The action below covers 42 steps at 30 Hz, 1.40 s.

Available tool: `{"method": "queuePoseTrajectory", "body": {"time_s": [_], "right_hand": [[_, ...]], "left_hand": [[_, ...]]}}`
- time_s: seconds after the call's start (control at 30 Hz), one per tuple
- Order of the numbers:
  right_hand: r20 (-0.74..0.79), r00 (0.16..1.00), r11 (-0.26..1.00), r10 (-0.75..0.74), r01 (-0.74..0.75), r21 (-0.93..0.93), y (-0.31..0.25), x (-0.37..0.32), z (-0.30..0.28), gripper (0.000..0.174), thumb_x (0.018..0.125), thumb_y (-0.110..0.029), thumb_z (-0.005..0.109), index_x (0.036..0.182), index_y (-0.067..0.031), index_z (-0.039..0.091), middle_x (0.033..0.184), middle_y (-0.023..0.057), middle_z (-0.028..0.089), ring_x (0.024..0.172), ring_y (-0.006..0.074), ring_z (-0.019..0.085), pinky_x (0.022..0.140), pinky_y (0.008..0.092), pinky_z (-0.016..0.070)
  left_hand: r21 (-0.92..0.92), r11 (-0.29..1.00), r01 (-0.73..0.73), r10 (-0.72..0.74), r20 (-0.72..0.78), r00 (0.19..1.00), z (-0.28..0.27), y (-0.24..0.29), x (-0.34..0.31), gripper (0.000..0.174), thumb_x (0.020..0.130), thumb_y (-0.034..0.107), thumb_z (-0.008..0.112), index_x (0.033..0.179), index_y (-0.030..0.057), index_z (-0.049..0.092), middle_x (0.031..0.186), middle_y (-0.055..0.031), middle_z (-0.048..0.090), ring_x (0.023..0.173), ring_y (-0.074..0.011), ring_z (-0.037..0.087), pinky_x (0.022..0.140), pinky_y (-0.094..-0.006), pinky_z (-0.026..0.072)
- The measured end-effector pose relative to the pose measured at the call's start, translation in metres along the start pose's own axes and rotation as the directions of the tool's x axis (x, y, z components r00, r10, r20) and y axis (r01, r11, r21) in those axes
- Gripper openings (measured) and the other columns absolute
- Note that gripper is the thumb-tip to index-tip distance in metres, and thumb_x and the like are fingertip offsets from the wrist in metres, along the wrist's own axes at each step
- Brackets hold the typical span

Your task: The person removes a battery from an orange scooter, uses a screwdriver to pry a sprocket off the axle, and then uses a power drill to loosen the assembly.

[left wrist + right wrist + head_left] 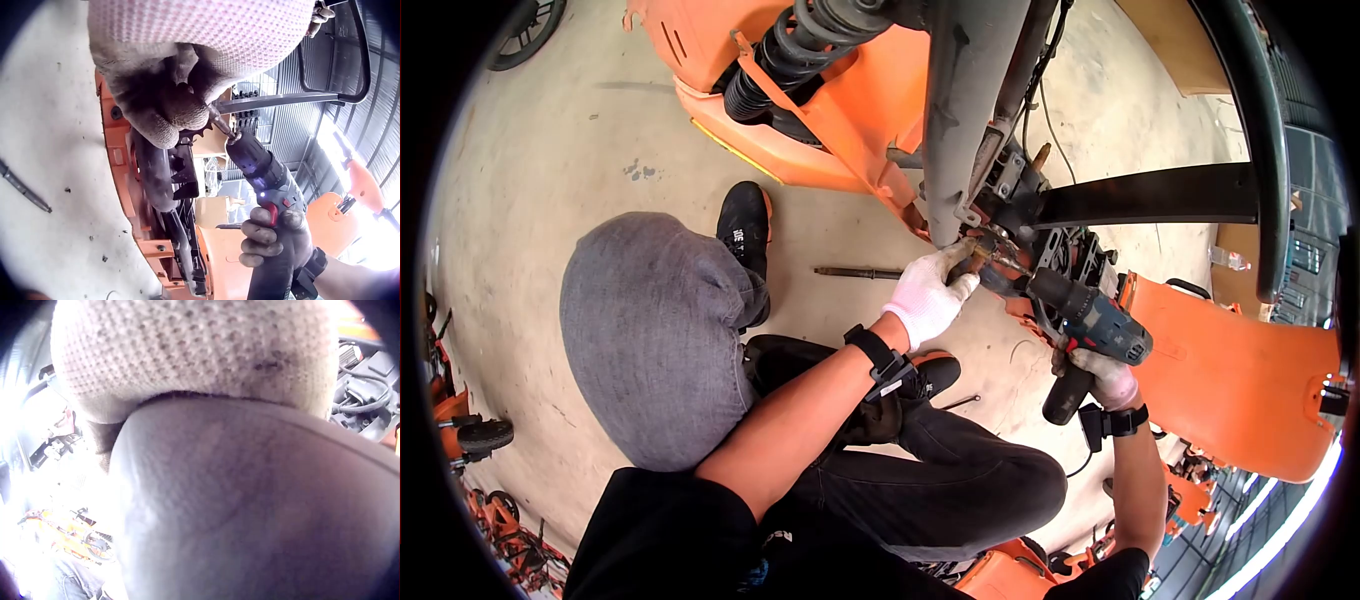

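My gloved right hand (1108, 378) grips the handle of a cordless drill (1090, 315), one finger at its red trigger in the left wrist view. The drill's chuck (250, 153) carries a metal bit (220, 122) that reaches to my left fingers. With curled fingers, my gloved left hand (928, 295) pinches a small brownish metal part (977, 263) beside the lower end of a grey tube (960, 120); the fingers hide most of that part. In the right wrist view, the glove (200, 356) and the drill's dark base (250, 500) fill most of the picture.
Around the work stand an orange vehicle's body panel (800, 150), a coil spring (800, 50) and a black frame bar (1150, 195). An orange panel (1230, 370) lies at right. A metal rod (857, 272) rests on the floor near a shoe (743, 235).
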State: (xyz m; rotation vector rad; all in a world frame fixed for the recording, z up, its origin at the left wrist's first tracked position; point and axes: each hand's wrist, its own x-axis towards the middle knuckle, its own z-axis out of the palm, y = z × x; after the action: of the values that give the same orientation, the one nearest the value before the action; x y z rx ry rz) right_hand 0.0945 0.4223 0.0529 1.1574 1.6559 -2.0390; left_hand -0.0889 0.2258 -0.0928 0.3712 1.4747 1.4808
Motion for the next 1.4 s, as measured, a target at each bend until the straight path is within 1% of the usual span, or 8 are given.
{"method": "queuePoseTrajectory", "body": {"time_s": [0.5,0.57,0.8,0.93,0.97,1.07,1.1,1.4], "right_hand": [[-0.101,0.995,0.999,0.027,-0.025,0.025,-0.008,-0.008,0.023,0.036,0.076,-0.019,0.071,0.105,0.0001,0.060,0.086,0.0116,0.065,0.076,0.0216,0.062,0.071,0.0341,0.0517],[-0.083,0.997,1.000,0.005,-0.005,0.006,0.000,-0.007,0.016,0.036,0.076,-0.018,0.071,0.105,0.0000,0.060,0.087,0.0112,0.064,0.076,0.0216,0.062,0.071,0.0339,0.0516],[-0.142,0.988,0.998,-0.061,0.062,0.001,0.019,-0.013,0.015,0.035,0.077,-0.015,0.067,0.107,0.0005,0.059,0.087,0.0102,0.064,0.078,0.0217,0.061,0.072,0.0339,0.0511],[-0.320,0.939,0.987,-0.124,0.082,-0.142,0.043,-0.061,0.013,0.038,0.079,-0.004,0.064,0.116,0.0016,0.060,0.090,0.0078,0.064,0.083,0.0199,0.063,0.077,0.0339,0.0522],[-0.283,0.952,0.975,-0.121,0.061,-0.212,0.068,-0.078,-0.007,0.036,0.082,0.003,0.062,0.118,-0.0025,0.060,0.099,0.0057,0.066,0.086,0.0165,0.064,0.077,0.0330,0.0533],[-0.433,0.896,0.947,0.098,-0.218,-0.235,0.151,-0.122,-0.021,0.029,0.083,-0.002,0.066,0.111,-0.0055,0.062,0.098,0.0063,0.068,0.083,0.0179,0.066,0.075,0.0324,0.0541],[-0.484,0.861,0.928,0.157,-0.296,-0.226,0.188,-0.136,-0.022,0.029,0.082,-0.004,0.067,0.111,-0.0056,0.062,0.098,0.0069,0.068,0.084,0.0187,0.066,0.075,0.0329,0.0541],[-0.931,0.334,0.527,0.147,-0.823,-0.212,0.498,-0.072,0.027,0.031,0.080,-0.014,0.072,0.108,-0.0069,0.063,0.100,0.0117,0.068,0.089,0.0259,0.067,0.079,0.0381,0.0540]], "left_hand": [[0.071,0.997,-0.039,0.039,-0.006,0.999,0.000,-0.002,0.000,0.050,0.094,0.008,0.058,0.143,0.0058,0.046,0.072,-0.0012,0.056,0.058,-0.0089,0.051,0.055,-0.0260,0.0476],[0.028,0.998,-0.064,0.066,-0.053,0.996,0.001,-0.004,0.001,0.046,0.087,0.016,0.062,0.130,0.0010,0.055,0.105,-0.0279,0.065,0.097,-0.0405,0.064,0.085,-0.0396,0.0497],[0.147,0.986,-0.076,0.085,-0.055,0.995,0.002,-0.004,0.002,0.048,0.088,0.014,0.062,0.133,0.0013,0.053,0.102,-0.0252,0.067,0.093,-0.0372,0.066,0.083,-0.0375,0.0505],[0.011,1.000,0.029,-0.029,-0.017,0.999,-0.001,0.010,-0.004,0.048,0.089,0.013,0.062,0.134,0.0009,0.052,0.100,-0.0214,0.068,0.083,-0.0284,0.067,0.078,-0.0346,0.0515],[-0.025,0.994,0.104,-0.104,0.019,0.994,-0.002,0.012,-0.004,0.048,0.089,0.013,0.063,0.134,0.0006,0.052,0.099,-0.0200,0.069,0.078,-0.0248,0.067,0.074,-0.0335,0.0521],[0.052,0.982,-0.180,0.184,-0.078,0.980,0.002,-0.018,0.007,0.046,0.090,0.015,0.063,0.133,0.0003,0.053,0.087,-0.0130,0.068,0.061,-0.0155,0.061,0.060,-0.0301,0.0509],[0.004,0.995,-0.104,0.105,-0.063,0.993,0.001,-0.009,0.003,0.044,0.090,0.015,0.063,0.130,0.0000,0.055,0.084,-0.0125,0.068,0.062,-0.0154,0.062,0.061,-0.0305,0.0512],[-0.010,0.997,-0.078,0.079,0.057,0.995,0.002,0.014,-0.009,0.038,0.098,0.015,0.058,0.133,0.0020,0.051,0.080,-0.0029,0.059,0.055,-0.0073,0.053,0.050,-0.0223,0.0464]]}}
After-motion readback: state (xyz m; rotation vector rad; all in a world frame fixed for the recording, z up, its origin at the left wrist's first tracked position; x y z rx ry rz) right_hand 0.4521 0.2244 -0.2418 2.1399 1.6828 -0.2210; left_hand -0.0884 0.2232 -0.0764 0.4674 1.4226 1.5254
